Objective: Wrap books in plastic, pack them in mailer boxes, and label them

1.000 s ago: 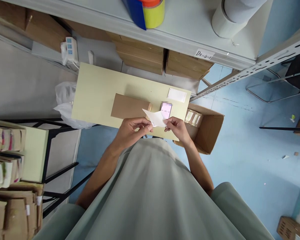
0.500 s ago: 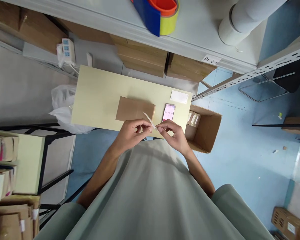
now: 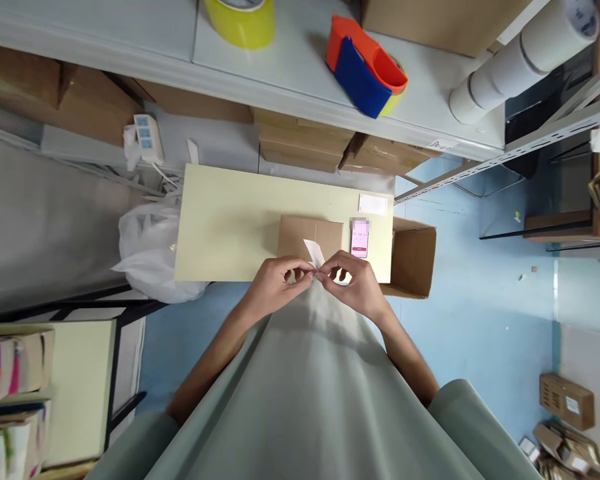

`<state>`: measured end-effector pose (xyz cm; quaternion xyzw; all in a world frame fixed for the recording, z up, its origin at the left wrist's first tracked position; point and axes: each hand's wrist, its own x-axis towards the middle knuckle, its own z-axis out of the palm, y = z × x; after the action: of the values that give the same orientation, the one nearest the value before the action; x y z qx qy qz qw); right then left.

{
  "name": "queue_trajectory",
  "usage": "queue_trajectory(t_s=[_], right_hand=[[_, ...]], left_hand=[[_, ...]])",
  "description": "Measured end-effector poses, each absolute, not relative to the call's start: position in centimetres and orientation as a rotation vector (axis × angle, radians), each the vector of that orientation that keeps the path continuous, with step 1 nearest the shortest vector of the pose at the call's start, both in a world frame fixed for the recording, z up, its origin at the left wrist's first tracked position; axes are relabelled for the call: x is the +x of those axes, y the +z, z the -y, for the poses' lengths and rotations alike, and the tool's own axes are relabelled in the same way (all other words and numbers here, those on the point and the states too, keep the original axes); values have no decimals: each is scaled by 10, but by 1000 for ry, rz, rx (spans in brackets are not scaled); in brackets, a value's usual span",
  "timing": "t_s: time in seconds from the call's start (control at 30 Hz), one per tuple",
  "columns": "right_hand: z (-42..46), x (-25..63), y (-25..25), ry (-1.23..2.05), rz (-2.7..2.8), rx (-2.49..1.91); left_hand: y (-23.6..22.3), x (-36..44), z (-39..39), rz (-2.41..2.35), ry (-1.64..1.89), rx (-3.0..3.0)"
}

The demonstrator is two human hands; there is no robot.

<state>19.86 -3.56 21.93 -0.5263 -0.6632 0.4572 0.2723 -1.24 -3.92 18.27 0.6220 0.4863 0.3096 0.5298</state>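
Note:
A small white paper strip [image 3: 313, 251] stands up between my two hands, just above the near edge of the pale yellow table [image 3: 225, 220]. My left hand [image 3: 286, 283] pinches its lower end with thumb and forefinger. From the other side my right hand [image 3: 351, 280] pinches the same end, its fingertips almost touching the left ones. Behind the strip, a brown cardboard box [image 3: 295, 233] lies on the table, its near part covered by my hands. A phone [image 3: 359, 239] with a lit pink screen lies right of the box.
A white card [image 3: 373, 204] lies at the table's far right. An open carton [image 3: 417, 257] stands beyond the table's right end. Above the far side runs a grey shelf [image 3: 145, 73] with a tape dispenser [image 3: 365, 73] and yellow tape [image 3: 245, 23]. White plastic bags [image 3: 153, 250] hang at the left.
The view has shifted, bringing more of the shelf into sight. The strip has turned, so its broad face shows instead of a thin edge. Both hands still pinch it.

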Motion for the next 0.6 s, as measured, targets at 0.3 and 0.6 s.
queue_trajectory(t_s=[0.3, 0.6], right_hand=[[69, 107, 226, 1111, 1831, -1616], [68, 79, 215, 1033, 1886, -1712]], left_hand=[[177, -99, 55, -1034, 701, 1482], [157, -146, 56, -1122, 702, 1636]])
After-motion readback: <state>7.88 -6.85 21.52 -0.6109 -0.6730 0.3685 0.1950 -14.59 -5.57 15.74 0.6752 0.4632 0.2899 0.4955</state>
